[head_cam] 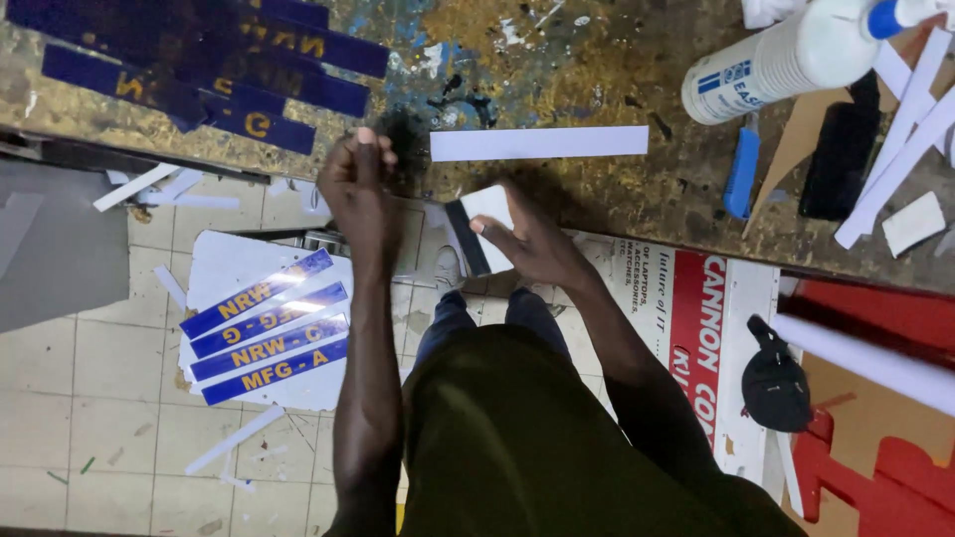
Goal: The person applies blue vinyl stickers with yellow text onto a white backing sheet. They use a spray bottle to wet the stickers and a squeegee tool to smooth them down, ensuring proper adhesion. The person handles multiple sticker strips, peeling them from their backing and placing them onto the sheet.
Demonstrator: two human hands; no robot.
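Head view: right hand (532, 244) pinches a squeegee card (482, 231); left hand (360, 184), fingers closed, seems to hold nothing; white strip (539, 142) lies ahead on the surface (597, 60).

we see a worn workbench (557, 70) mottled ochre, black and blue — on it a plain white strip (538, 142) and deep blue strips (209, 60) with yellow lettering. the squeegee (479, 234) is white with a black edge. the bottle (786, 60) is white, capped blue — the cutter (741, 174) bright blue.
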